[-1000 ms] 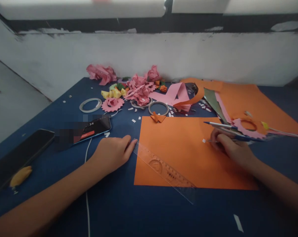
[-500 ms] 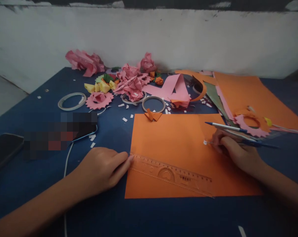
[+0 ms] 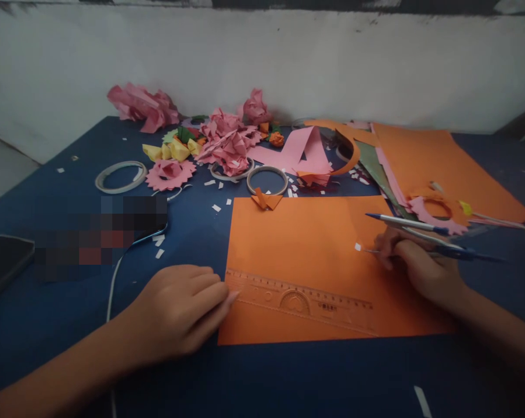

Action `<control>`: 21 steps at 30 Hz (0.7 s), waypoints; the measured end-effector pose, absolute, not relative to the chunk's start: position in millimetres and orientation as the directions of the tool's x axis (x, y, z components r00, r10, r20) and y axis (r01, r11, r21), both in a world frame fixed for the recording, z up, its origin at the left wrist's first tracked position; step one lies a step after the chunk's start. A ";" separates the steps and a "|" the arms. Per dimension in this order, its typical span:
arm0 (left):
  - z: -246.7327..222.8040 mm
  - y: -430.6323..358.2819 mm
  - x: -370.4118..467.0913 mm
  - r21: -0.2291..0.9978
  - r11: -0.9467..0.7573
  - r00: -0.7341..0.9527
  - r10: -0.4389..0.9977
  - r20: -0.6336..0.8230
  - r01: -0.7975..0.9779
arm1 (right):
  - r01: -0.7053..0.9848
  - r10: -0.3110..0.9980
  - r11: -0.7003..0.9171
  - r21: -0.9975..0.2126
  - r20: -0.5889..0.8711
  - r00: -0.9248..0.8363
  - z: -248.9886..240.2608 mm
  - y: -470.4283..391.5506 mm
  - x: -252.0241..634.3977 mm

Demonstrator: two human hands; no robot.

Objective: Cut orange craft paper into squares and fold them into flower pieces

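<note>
Looking through the head camera, I am seeing the right hand gripping a blue-and-white pen and a second blue implement that I cannot identify, over the right part of an orange sheet. A white scrap is showing near its fingers. The left hand, fingers together and bent, is touching a clear ruler at its left end; whether it is pinching or pressing, I cannot tell. The ruler is slanting slightly across the sheet's lower half. Beyond, folded orange paper is overlapping the sheet's far edge, and crumpled pink paper is sitting farther back on the blue table.
</note>
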State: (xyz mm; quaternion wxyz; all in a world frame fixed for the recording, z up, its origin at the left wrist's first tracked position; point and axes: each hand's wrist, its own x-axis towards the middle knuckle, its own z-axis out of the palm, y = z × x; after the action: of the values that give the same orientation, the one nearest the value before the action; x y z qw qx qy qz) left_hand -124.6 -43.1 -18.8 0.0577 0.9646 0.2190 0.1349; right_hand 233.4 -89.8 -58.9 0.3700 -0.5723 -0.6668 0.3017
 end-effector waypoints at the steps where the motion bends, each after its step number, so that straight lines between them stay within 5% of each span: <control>1: -17.6 -44.0 -123.0 0.203 -0.898 0.863 0.433 0.259 0.390 | 0.530 0.984 0.176 -0.829 0.166 -0.067 -60.0 -90.9 232.7; 6: -14.8 -46.3 -116.8 0.241 -0.924 0.855 0.370 0.363 0.297 | 0.586 0.979 0.174 -0.792 0.204 -0.015 -62.0 -90.9 228.7; 21: -17.6 -48.3 -114.5 0.236 -0.929 0.893 0.348 0.286 0.286 | 0.653 0.993 0.096 -0.751 0.116 -0.012 -51.3 -90.2 220.6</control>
State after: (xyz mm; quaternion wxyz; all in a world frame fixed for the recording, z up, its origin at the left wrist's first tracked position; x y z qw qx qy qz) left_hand -114.5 -48.3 -17.6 0.0940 0.9682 0.1638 0.1638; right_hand 220.6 -90.2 -51.3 0.3292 -0.6209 -0.6629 0.2582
